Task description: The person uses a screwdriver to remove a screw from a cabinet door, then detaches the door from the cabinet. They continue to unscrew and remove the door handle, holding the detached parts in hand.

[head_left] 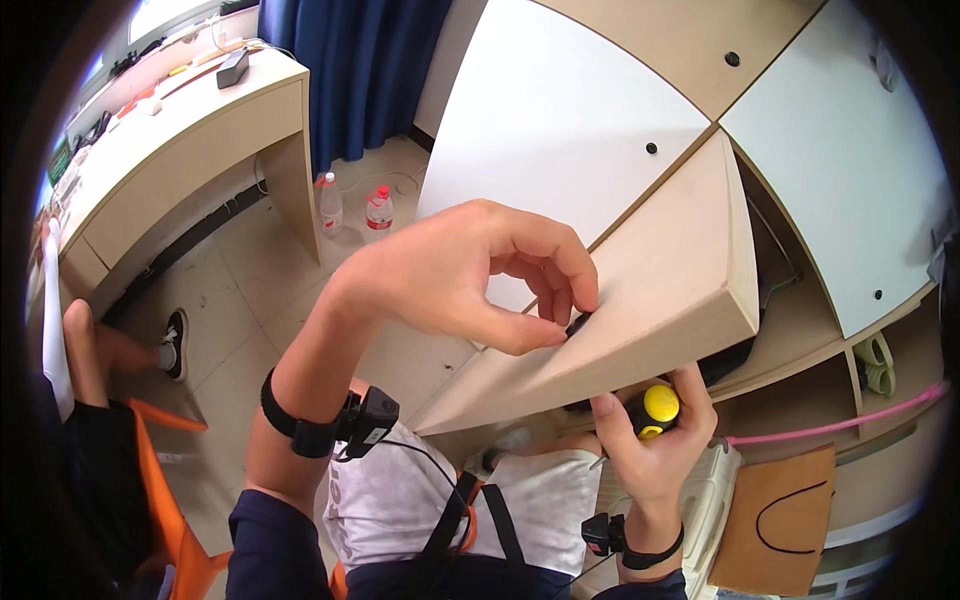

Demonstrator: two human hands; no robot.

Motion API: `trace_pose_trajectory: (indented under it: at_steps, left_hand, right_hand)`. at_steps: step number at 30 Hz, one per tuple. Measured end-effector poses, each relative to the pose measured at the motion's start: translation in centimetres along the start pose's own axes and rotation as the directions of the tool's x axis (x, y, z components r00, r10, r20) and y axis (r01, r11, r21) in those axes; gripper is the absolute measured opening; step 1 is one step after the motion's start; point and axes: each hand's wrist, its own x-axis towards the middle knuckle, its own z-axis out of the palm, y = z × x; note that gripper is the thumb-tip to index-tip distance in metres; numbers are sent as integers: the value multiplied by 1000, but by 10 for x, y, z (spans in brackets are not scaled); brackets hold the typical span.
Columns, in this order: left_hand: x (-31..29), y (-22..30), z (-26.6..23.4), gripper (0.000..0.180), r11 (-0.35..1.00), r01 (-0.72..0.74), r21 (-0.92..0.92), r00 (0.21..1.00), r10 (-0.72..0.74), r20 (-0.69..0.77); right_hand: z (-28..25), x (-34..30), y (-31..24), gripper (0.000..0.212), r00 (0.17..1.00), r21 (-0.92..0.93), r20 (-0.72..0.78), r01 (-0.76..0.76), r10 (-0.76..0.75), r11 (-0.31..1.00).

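Observation:
An open cabinet door (675, 245) in pale wood stands out in front of me. My left hand (460, 270) reaches over its face, thumb and fingers pinched on a small black knob (578, 323). On the other side of the door, below its edge, my right hand (655, 460) is closed around a screwdriver (660, 404) with a yellow and black handle. Its handle end faces up, and most of the shaft is hidden by my fingers. Wrist straps with small black cameras sit on both my forearms.
White cabinet doors (560, 100) with black knobs rise ahead. To the left are a desk (190, 140), two plastic bottles (379, 210) on the floor, and a seated person by an orange chair (165, 470). A cardboard piece (775, 520) and pink pole (840, 428) lie at the right.

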Motion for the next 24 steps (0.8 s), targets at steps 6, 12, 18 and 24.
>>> trace_pose_trajectory:
  at_steps: [6, 12, 18, 24]
  left_hand:
    - [2, 3, 3, 24, 990, 4, -138, 1000, -8, -26]
    - [0, -1, -2, 24, 982, -184, 44, 983, 185, -9]
    - [0, -19, 0, 40, 969, -58, -240, 997, 43, -68]
    - [-17, -48, -20, 48, 986, -161, 39, 984, 164, -72]
  right_hand:
    - [-9, -8, -2, 47, 1000, 54, 13, -23, 22, 998]
    - [-12, -20, 11, 47, 988, 263, 10, -152, 155, 953]
    - [-26, -39, 43, 53, 929, 836, 239, -344, 282, 427]
    - [-34, -51, 67, 55, 919, 911, 323, -366, 224, 188]
